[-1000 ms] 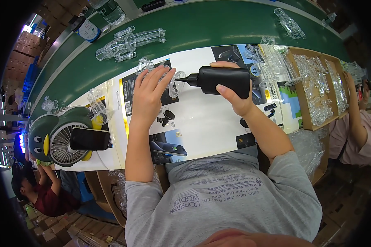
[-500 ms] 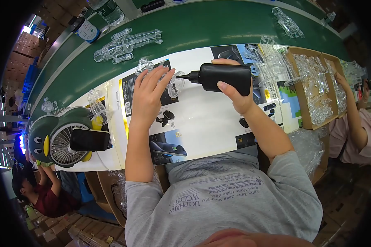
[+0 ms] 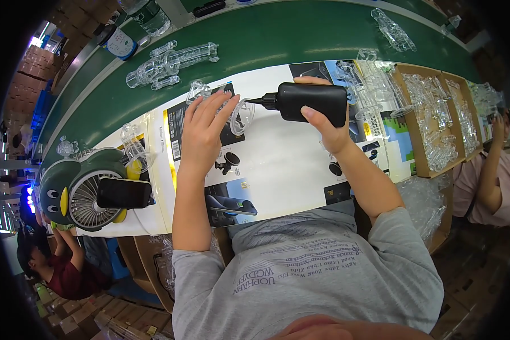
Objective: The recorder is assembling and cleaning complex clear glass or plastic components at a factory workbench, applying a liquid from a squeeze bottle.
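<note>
Clear plastic part [image 3: 232, 110] lies pinned under the left hand [image 3: 204, 133] on the white printed sheet [image 3: 283, 170]; the right hand [image 3: 326, 122] grips a black squeeze bottle [image 3: 311, 102], nozzle touching it. Finished clear pieces [image 3: 170, 62] seem to wait on the green belt [image 3: 300, 34], with boxes of parts [image 3: 436, 124] apparently left.

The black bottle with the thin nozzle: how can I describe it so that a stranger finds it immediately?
Find the green belt, then the white printed sheet lying against it. Above that sheet, the right hand grips the black bottle, nozzle aimed at a clear plastic part. It is opaque black; its neighbours are transparent.
</note>
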Tool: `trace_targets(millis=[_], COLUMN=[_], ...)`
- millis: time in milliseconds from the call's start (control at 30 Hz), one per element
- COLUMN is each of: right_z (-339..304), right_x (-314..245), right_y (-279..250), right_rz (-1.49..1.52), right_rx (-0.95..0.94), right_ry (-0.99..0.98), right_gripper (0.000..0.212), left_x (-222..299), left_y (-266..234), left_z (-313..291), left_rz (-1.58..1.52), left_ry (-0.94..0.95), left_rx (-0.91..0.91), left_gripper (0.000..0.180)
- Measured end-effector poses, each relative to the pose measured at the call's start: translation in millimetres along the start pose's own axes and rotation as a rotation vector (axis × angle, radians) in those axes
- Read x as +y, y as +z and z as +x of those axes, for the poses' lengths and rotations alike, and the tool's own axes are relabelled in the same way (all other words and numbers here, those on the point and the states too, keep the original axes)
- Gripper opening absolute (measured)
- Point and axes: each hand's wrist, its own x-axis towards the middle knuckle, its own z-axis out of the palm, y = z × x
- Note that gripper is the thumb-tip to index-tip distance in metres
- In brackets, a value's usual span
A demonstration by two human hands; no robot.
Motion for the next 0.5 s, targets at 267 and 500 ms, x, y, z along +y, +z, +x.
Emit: trace_targets(millis=[267,500], right_z=[-3.1,-3.3], right_x=[-2.6,-4.4], right_y=[2.9,4.3], right_rz=[0.02,0.017], right_rx=[-0.048,-0.051], right_ry=[0.021,0.01], right_gripper=[0.048,0.049], left_x=[1.1,0.4], left_y=[-0.4,3.1], left_z=[0.1,-1.9], left_rz=[0.019,0.009], left_ry=[-0.001,0.003], left_rx=[-0.023,-0.013], left_gripper=[0.053,0.053])
